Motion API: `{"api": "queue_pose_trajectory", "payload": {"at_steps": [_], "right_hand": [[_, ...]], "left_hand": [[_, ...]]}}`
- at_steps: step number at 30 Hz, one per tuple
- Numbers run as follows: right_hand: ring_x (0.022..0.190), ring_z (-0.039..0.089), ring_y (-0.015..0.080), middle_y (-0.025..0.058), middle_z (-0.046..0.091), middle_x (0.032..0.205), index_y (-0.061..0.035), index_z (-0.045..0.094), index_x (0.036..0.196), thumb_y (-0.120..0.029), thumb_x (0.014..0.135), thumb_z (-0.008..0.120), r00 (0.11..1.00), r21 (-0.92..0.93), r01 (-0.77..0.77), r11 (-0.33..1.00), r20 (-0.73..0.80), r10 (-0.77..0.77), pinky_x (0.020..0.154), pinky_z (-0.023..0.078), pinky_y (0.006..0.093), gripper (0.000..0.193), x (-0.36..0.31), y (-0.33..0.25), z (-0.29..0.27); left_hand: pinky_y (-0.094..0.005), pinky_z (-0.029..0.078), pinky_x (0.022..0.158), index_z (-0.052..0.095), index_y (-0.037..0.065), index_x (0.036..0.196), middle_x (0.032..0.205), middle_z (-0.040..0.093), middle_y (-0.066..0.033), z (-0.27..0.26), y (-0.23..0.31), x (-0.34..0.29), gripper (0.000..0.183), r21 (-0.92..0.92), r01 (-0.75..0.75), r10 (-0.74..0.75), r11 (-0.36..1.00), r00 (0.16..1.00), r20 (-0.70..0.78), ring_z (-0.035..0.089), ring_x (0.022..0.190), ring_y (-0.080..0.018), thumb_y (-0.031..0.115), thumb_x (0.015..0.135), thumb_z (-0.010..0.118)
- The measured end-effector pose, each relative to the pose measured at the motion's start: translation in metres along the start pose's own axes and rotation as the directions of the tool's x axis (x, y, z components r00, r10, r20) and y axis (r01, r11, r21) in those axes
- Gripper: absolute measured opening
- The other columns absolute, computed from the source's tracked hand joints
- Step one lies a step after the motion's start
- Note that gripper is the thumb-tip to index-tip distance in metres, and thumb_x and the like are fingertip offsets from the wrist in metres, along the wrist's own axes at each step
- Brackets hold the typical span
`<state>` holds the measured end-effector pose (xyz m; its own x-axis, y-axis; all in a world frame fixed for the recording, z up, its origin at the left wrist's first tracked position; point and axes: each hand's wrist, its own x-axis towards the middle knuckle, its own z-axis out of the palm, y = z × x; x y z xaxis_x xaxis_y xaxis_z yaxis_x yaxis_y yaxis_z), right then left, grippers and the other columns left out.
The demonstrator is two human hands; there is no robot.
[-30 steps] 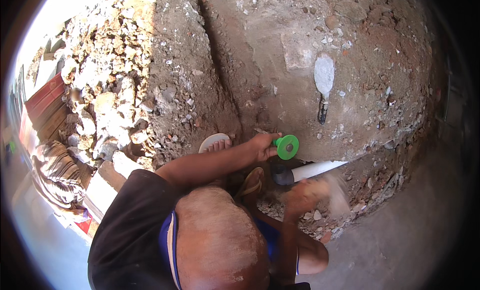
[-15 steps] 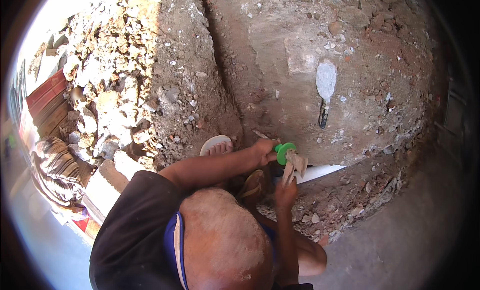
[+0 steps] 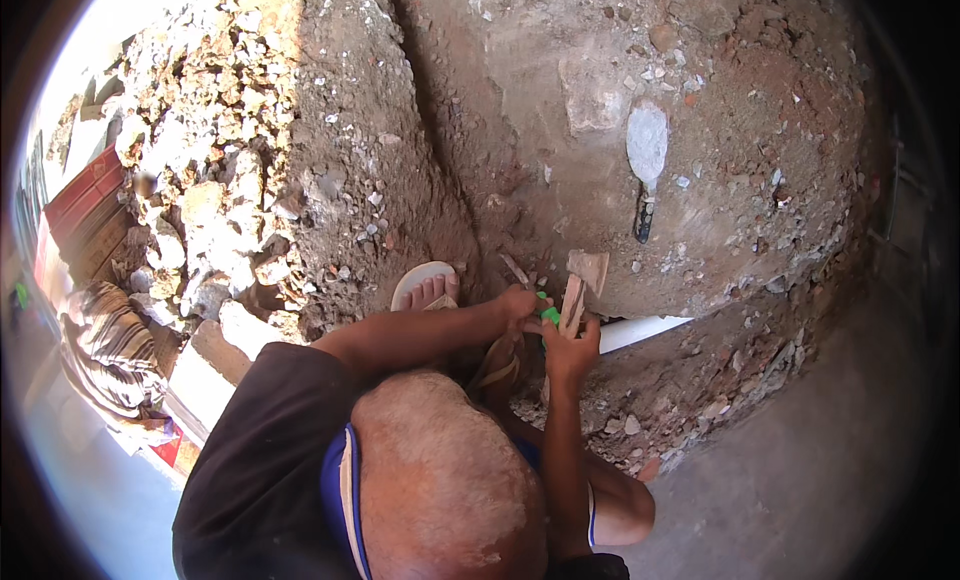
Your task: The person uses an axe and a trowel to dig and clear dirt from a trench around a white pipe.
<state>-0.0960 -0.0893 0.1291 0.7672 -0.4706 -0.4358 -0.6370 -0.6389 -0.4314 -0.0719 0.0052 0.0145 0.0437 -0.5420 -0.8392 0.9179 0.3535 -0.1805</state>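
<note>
Neither of my own hands is in view. Below me squats another person in a dark shirt [image 3: 270,450], seen from above. That person's left hand [image 3: 517,308] grips a bright green piece [image 3: 549,317], perhaps a guarded handle; its far end is hidden. Their right hand [image 3: 571,352] is closed round the shaft of a dusty tan, hammer-shaped tool [image 3: 588,270], close against the green piece. Right beside these hands, a white pipe [image 3: 640,333] lies along the trench edge. Farther up, a trowel [image 3: 648,145] with a dark handle rests on the packed earth.
Sunlit rubble [image 3: 210,200] is heaped at the left, near red bricks or blocks [image 3: 88,190] and a striped cloth [image 3: 115,340]. A narrow groove [image 3: 425,110] runs through the soil. Grey floor [image 3: 790,450] borders the broken trench at the lower right.
The other person's hands have come closer together. The hammer-shaped tool has risen and turned more upright, and the green disc now shows less. The view has shifted slightly.
</note>
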Motion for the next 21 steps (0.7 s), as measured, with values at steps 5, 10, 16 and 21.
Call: {"api": "queue_pose_trajectory", "payload": {"at_steps": [5,10,16,21], "right_hand": [[0.066,0.062,0.0173,0.0122,0.064,0.091,0.0017,0.053,0.116,-0.012,0.081,0.074,0.958,0.171,-0.285,0.943,0.077,0.276,0.058,0.052,0.0313,0.043,-0.029,0.032,0.006],[0.049,0.054,0.0113,0.0083,0.061,0.08,0.0007,0.05,0.12,-0.013,0.091,0.066,0.952,0.509,-0.254,0.822,-0.02,0.306,0.042,0.045,0.0253,0.035,-0.007,-0.027,-0.069],[0.059,0.057,0.0153,0.0095,0.058,0.077,0.0,0.048,0.123,-0.014,0.092,0.064,0.719,0.507,0.394,0.767,-0.69,0.086,0.05,0.048,0.0291,0.037,-0.01,-0.09,-0.157],[0.08,0.067,0.0323,0.02,0.066,0.092,0.0056,0.05,0.121,-0.019,0.087,0.065,0.982,0.084,-0.158,0.984,0.118,0.147,0.073,0.053,0.0426,0.045,-0.047,0.026,-0.009]], "left_hand": [[-0.0411,0.06,0.07,0.059,-0.001,0.106,0.1,0.065,-0.0131,-0.014,-0.048,0.022,0.023,0.211,-0.05,0.061,0.976,0.997,-0.046,0.069,0.088,-0.0272,0.018,0.094,0.063],[-0.0404,0.062,0.074,0.057,0.0,0.106,0.1,0.064,-0.0124,0.017,0.001,-0.012,0.019,0.005,0.001,-0.001,1.0,1.0,0.027,0.068,0.086,-0.0252,0.016,0.095,0.06],[-0.0365,0.061,0.084,0.054,0.002,0.109,0.108,0.063,-0.0113,0.002,0.042,-0.013,0.019,-0.22,0.031,0.003,0.975,0.988,0.156,0.069,0.09,-0.0232,0.018,0.099,0.054],[-0.0374,0.061,0.083,0.057,0.002,0.107,0.102,0.067,-0.0117,0.011,0.037,-0.004,0.017,-0.263,0.065,-0.007,0.963,0.976,0.216,0.069,0.092,-0.0223,0.016,0.1,0.051]]}}
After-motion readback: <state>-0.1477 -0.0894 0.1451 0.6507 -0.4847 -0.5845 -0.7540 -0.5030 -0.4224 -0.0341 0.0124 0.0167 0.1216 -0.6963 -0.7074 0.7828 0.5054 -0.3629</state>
